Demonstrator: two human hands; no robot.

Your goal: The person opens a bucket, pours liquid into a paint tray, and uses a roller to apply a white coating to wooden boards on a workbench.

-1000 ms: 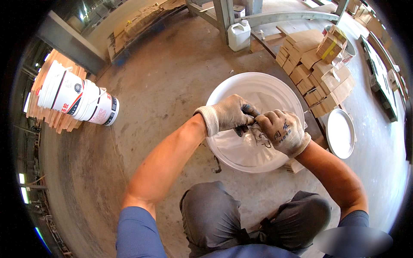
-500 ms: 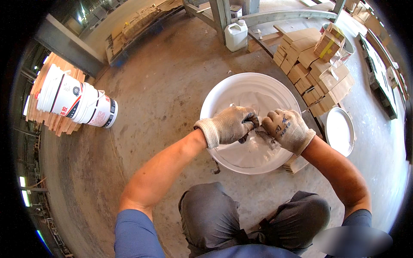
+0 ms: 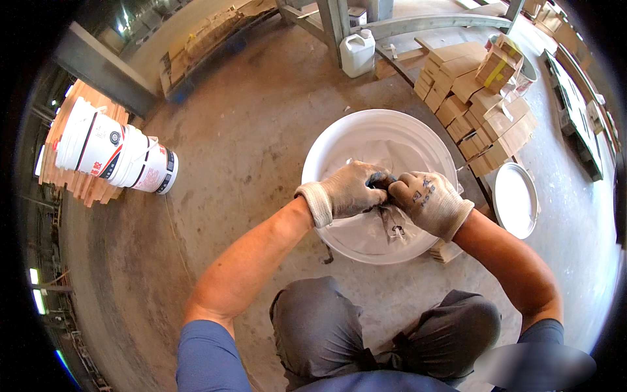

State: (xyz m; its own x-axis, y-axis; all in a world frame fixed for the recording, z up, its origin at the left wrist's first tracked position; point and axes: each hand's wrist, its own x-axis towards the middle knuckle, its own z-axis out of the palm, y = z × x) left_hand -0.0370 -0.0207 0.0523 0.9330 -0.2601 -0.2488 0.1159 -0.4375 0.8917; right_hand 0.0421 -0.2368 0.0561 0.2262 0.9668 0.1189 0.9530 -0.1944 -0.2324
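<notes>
A large round white bucket stands on the floor in front of my knees. Over its opening, my left hand and my right hand meet, both in soiled pale knit gloves. Their fingers are pinched together on crumpled clear plastic film, which hangs below them with a small dark printed mark showing. Whether the film is a bag or a sheet I cannot tell. More thin clear film shows inside the bucket behind my hands. My fingertips are partly hidden by the gloves.
A white round lid lies to the right. Behind it is a stack of cardboard boxes. A white jug stands by a metal frame at the back. White labelled pails are at the left beside stacked wood strips.
My hands have drawn closer together and my right hand has turned slightly. The film beneath it has shifted, so its dark mark now shows more clearly.
</notes>
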